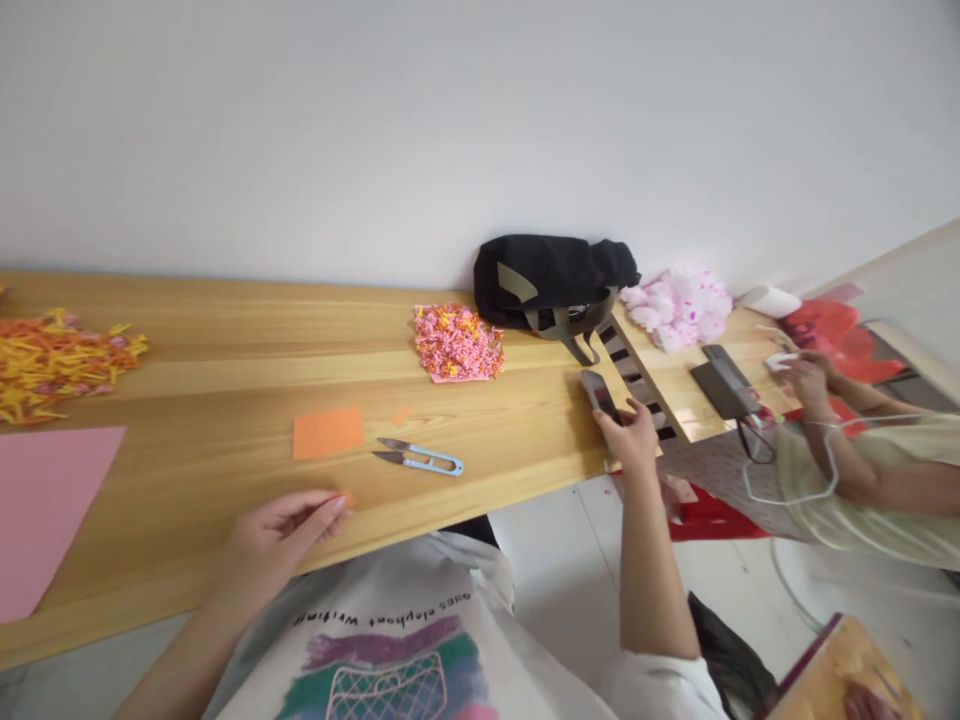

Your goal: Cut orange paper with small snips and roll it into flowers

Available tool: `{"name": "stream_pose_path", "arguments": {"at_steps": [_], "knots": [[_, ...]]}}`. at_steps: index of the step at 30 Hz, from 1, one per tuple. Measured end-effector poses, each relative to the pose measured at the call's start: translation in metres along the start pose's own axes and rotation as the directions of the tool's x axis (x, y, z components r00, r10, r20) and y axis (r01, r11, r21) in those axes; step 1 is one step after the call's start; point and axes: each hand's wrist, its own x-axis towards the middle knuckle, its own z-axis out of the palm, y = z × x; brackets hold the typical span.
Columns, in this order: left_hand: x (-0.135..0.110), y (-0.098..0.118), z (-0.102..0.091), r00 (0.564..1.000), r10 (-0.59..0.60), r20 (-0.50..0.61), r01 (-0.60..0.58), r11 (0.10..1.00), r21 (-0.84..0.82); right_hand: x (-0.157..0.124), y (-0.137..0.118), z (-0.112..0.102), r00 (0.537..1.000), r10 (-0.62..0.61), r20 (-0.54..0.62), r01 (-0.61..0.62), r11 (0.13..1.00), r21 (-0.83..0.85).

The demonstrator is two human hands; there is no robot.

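My left hand (289, 535) is pinched on a small orange paper piece (346, 502) above the front of the wooden table (247, 350). At the table's right end my right hand (634, 435) grips a dark phone (598, 394), which looks tilted. Between my hands lie blue-handled thread snips (420, 457), blades pointing left. Beside them are an orange paper sheet (328, 433) and a small orange scrap (401, 415). Farther back, a heap of tiny pink and orange folded paper pieces (459, 342) rests on pink paper.
Yellow and orange folded pieces (64, 365) are piled at the far left, behind a pink sheet (52, 510). A black bag (551, 275) stands against the wall. On the right, a co-worker's hands (810, 380) work at another table with a pink-white fluffy bundle (682, 308).
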Motion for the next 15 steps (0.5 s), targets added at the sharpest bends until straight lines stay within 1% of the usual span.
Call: {"name": "stream_pose_path", "arguments": {"at_steps": [1, 2, 3, 6, 8, 10, 12, 14, 15], "knots": [[-0.002, 0.001, 0.001, 1.000, -0.011, -0.029, 0.011, 1.000, 0.008, 0.005, 0.001, -0.005, 0.997, 0.069, -0.021, -0.066, 0.990, 0.126], [-0.004, 0.002, 0.003, 0.998, -0.021, -0.057, 0.022, 1.000, 0.011, 0.011, 0.002, -0.012, 0.993, 0.117, -0.033, -0.108, 0.974, 0.201], [-0.006, 0.003, 0.004, 0.996, -0.033, -0.083, 0.034, 0.999, 0.013, 0.016, 0.003, -0.020, 0.988, 0.146, -0.040, -0.132, 0.962, 0.237], [-0.010, 0.007, 0.007, 0.991, -0.063, -0.119, 0.068, 0.997, 0.039, 0.028, 0.003, -0.042, 0.982, 0.175, -0.068, -0.148, 0.944, 0.296], [-0.010, 0.009, 0.007, 0.990, -0.063, -0.123, 0.072, 0.995, 0.068, 0.030, 0.002, -0.048, 0.982, 0.156, -0.105, -0.112, 0.934, 0.340], [-0.009, 0.009, 0.006, 0.991, -0.062, -0.115, 0.073, 0.993, 0.095, 0.026, 0.001, -0.043, 0.986, 0.121, -0.118, -0.070, 0.927, 0.368], [-0.009, 0.009, 0.005, 0.992, -0.070, -0.102, 0.081, 0.991, 0.110, 0.020, -0.002, -0.028, 0.990, 0.096, -0.103, -0.051, 0.929, 0.367], [-0.008, 0.008, 0.005, 0.992, -0.076, -0.096, 0.087, 0.990, 0.109, 0.012, -0.006, -0.007, 0.995, 0.038, -0.088, -0.011, 0.959, 0.283], [-0.008, 0.008, 0.005, 0.992, -0.075, -0.097, 0.085, 0.991, 0.102, 0.009, -0.008, 0.004, 0.997, -0.014, -0.075, 0.030, 0.974, 0.222]]}}
